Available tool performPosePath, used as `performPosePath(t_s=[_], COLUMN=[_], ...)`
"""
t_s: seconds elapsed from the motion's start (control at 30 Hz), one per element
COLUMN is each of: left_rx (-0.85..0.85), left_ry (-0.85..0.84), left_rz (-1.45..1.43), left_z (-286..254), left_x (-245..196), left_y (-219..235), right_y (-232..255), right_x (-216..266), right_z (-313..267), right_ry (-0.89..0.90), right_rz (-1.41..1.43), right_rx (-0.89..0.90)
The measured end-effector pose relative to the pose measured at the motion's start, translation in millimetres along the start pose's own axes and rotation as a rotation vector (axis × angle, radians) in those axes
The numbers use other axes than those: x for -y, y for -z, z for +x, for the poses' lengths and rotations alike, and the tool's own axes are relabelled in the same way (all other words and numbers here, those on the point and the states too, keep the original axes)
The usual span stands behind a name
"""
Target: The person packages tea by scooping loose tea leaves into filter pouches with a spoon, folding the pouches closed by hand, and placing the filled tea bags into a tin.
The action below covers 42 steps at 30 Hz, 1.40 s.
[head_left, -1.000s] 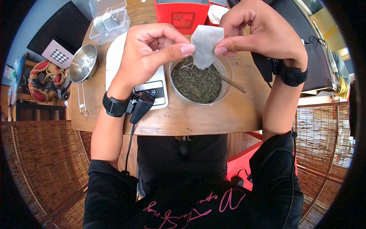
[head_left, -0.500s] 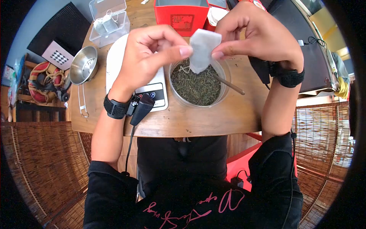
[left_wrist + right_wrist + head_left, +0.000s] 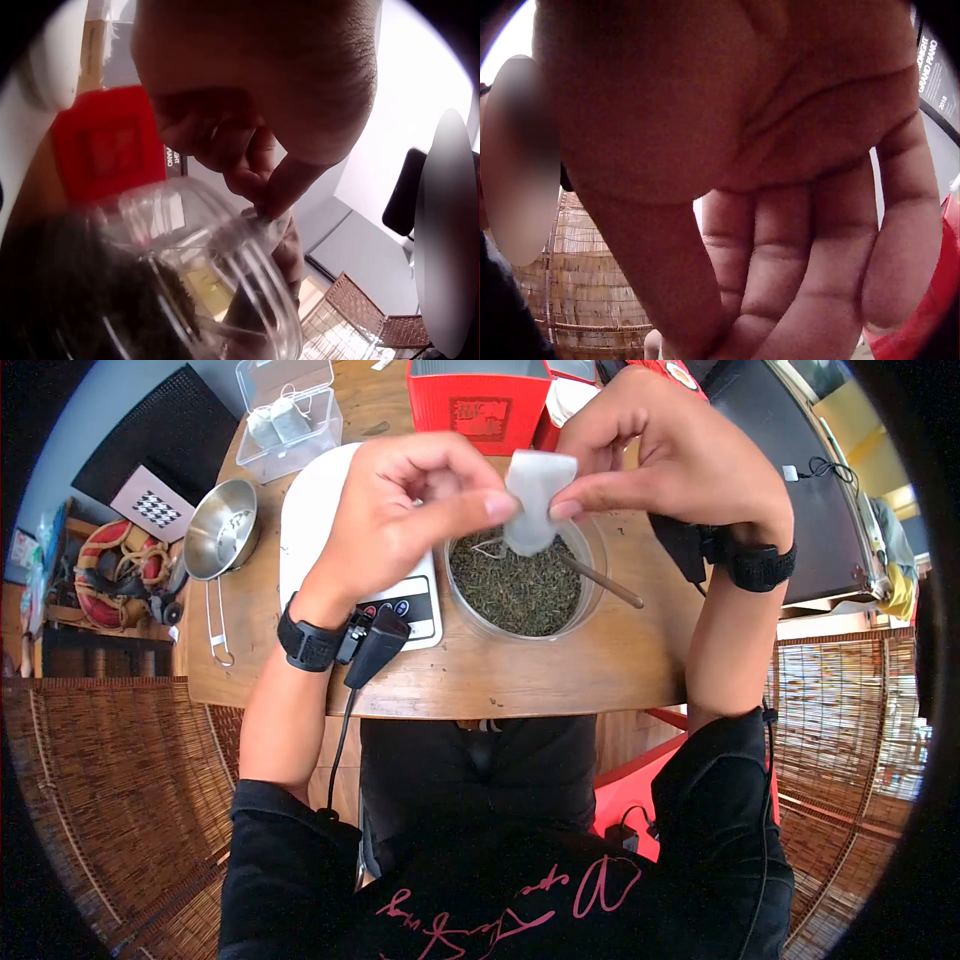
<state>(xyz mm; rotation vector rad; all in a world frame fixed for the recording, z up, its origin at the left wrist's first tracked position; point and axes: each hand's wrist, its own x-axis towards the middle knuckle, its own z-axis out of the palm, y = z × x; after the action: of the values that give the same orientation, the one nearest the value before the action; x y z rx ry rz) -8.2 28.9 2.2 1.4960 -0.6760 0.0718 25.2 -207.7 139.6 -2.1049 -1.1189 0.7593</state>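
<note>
A small white tea bag [image 3: 533, 500] with a string hangs over a clear round tub [image 3: 484, 622] of dried tea leaves [image 3: 520, 592]. My left hand [image 3: 405, 510] pinches the bag's left edge between thumb and forefinger. On the opposite edge, the thumb and forefinger of my right hand [image 3: 680, 455] grip it too. The right wrist view shows mostly the palm and curled fingers, with the bag hidden. A thin brown handle [image 3: 605, 582] leans out of the tub over its right rim.
Left of the tub sits a white kitchen scale [image 3: 428, 622]. A steel pan [image 3: 218, 530] lies farther left, behind it a clear box [image 3: 275, 463] holding finished tea bags [image 3: 290, 422]. At the back stands a red box [image 3: 478, 415]; a black cabinet top [image 3: 770, 470] borders the right.
The tea bag has tilted and now looks narrower and shorter between my fingers. Both hands have come slightly lower in the head view, still pinching it.
</note>
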Motion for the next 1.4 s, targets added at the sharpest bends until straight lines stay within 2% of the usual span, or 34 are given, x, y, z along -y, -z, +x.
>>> performPosePath(t_s=[0.03, 0.07, 0.13, 0.2, 0.27, 0.3, 0.33, 0.43, 0.47, 0.53, 0.57, 0.6, 0.67, 0.73, 0.8, 0.87, 0.93, 0.97, 1.03, 1.07, 1.13, 1.23, 1.4], left_rx=[-0.066, -0.066, -0.003, 0.046, -0.038, -0.092, -0.091, 0.068, 0.068, -0.020, -0.058, -0.058, 0.029, 0.041, -0.061, -0.073, -0.090, -0.063, -0.025, -0.024, 0.061, -0.041, -0.055], left_ry=[-0.036, -0.036, -0.048, 0.008, 0.006, -0.071, -0.072, -0.001, -0.002, 0.138, 0.032, 0.031, -0.053, -0.052, 0.040, 0.009, -0.024, -0.019, -0.004, -0.005, 0.101, 0.098, 0.028], left_rz=[-0.120, -0.121, -0.018, 0.046, -0.027, -0.130, -0.130, 0.053, 0.055, -0.013, -0.095, -0.095, 0.110, 0.117, -0.044, -0.081, -0.116, -0.116, -0.074, -0.073, 0.093, -0.004, 0.030], left_z=[2, 2, 1, -1, 0, 4, 3, -1, -1, -1, 1, 0, -1, 0, 0, 3, 4, 4, 3, 3, 1, 2, 1], left_x=[1, 1, -1, -3, -2, -1, 0, -3, -6, -11, -10, -7, 0, -1, -2, 0, 0, -1, -4, -5, -7, -5, -1], left_y=[-3, -3, -2, -2, 1, -1, -1, -4, -2, 3, -1, -2, -2, -3, -2, -7, -9, -10, -10, -7, 1, -7, -7], right_y=[0, -1, -2, -7, -6, -5, -5, -2, -4, -6, -9, -11, -8, -6, -5, -5, -1, -3, -8, -9, -12, -14, -11], right_x=[1, 3, 0, -11, 0, 5, 5, 3, -1, 0, 5, 7, -1, -4, -2, 4, 9, 1, -24, -23, -20, -20, -19], right_z=[-2, -4, -5, 3, -1, -3, -4, -3, -1, -2, -5, -6, -1, 2, 3, -1, -1, 0, 2, 3, 4, 4, 6], right_ry=[0.000, -0.020, -0.040, 0.038, 0.021, 0.003, 0.003, -0.043, -0.031, -0.021, 0.013, 0.048, 0.050, 0.052, 0.039, 0.033, -0.119, -0.117, 0.027, 0.029, 0.044, 0.011, 0.015], right_rz=[0.002, 0.005, 0.006, 0.069, 0.044, 0.019, 0.018, -0.035, 0.003, 0.042, -0.015, -0.074, -0.045, -0.013, 0.011, -0.028, -0.016, -0.018, -0.039, -0.040, -0.024, 0.016, -0.045], right_rx=[0.000, -0.047, -0.094, -0.019, -0.058, -0.097, -0.097, -0.080, -0.058, -0.039, -0.101, -0.161, -0.103, -0.046, -0.084, -0.150, -0.155, -0.154, -0.223, -0.224, -0.234, -0.247, -0.190])
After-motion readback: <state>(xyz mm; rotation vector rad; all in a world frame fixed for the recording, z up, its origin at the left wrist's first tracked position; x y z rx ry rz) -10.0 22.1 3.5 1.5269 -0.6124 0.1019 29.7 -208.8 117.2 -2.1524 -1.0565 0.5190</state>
